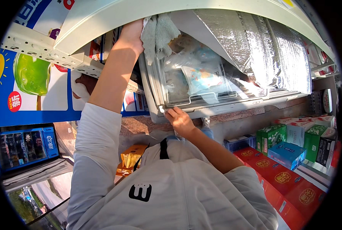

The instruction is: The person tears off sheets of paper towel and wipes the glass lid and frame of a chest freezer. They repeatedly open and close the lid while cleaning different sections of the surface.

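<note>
Before me stands a chest freezer [185,110] with a sliding glass lid [199,99], through which plastic-wrapped packs [205,76] show. My left hand [132,36] reaches to the freezer's far left edge, beside a pale grey cloth [156,36] lying over the glass; its fingers are hidden, so its grip cannot be told. At the near left corner of the frame, my right hand [180,120] has thumb and fingertips together by a small white piece [161,108]; whether it pinches that piece is unclear. A silver foil insulating sheet [263,51] covers the freezer's right part.
A white metal shelf edge [171,5] arches over the freezer. At the right are red cartons [283,178], a blue box [287,152], green boxes [271,138] and a blue basket [240,143]. An orange bag [130,158] and a blue-framed drinks case [24,146] stand at the left.
</note>
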`<action>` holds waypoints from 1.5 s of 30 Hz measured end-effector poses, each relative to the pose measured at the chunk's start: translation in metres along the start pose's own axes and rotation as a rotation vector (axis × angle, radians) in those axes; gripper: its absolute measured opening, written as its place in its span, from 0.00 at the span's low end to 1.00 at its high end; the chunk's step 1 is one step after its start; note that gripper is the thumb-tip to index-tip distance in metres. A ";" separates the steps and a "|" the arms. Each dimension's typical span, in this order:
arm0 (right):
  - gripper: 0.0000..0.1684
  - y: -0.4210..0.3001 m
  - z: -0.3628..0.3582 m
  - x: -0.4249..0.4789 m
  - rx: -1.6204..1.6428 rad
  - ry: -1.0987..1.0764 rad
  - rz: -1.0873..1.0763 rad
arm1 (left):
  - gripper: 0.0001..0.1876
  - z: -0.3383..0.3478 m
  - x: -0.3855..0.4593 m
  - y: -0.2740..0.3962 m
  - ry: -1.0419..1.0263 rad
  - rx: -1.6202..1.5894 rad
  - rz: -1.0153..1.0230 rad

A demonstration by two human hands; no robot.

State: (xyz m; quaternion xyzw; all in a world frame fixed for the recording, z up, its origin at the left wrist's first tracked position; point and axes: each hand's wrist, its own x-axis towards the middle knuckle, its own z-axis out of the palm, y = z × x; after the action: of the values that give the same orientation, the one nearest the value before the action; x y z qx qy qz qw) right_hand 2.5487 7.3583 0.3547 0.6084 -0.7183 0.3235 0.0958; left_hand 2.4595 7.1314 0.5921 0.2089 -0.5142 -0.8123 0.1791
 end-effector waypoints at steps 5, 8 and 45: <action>0.11 0.037 -0.040 -0.030 -0.102 -0.079 0.031 | 0.22 -0.007 -0.010 -0.005 -0.023 -0.019 0.012; 0.12 0.056 -0.061 -0.041 -0.080 -0.103 0.038 | 0.17 -0.004 -0.026 -0.002 -0.106 -0.158 0.004; 0.07 0.269 -0.288 -0.112 1.729 0.325 1.103 | 0.27 0.168 -0.106 -0.179 -0.047 -0.018 -0.224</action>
State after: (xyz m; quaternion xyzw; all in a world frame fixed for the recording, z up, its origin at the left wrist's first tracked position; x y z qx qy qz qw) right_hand 2.2500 7.6307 0.4241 0.0053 -0.3983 0.8054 -0.4389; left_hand 2.4473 7.3856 0.5102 0.2445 -0.4842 -0.8366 0.0769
